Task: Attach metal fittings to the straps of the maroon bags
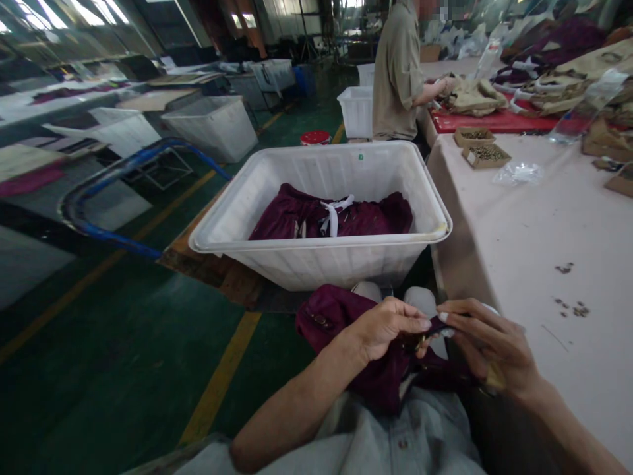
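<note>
A maroon garment [341, 316] lies bunched in my lap. My left hand [386, 326] is closed, pinching a fold of it near the middle. My right hand [487, 343] is closed too, gripping the same garment just to the right, fingertips almost meeting the left hand's. What lies between the fingertips is too small to make out. In front of my knees stands a white plastic tub [316, 260] holding more maroon garments [331, 218] with a white drawstring.
A table with a pale cloth [534, 231] runs along my right, with small metal bits [571, 307] scattered on it and small cardboard trays [487, 155]. Another person [398, 72] works at its far end. A blue cart handle [123, 165] and white bins [212, 125] stand left.
</note>
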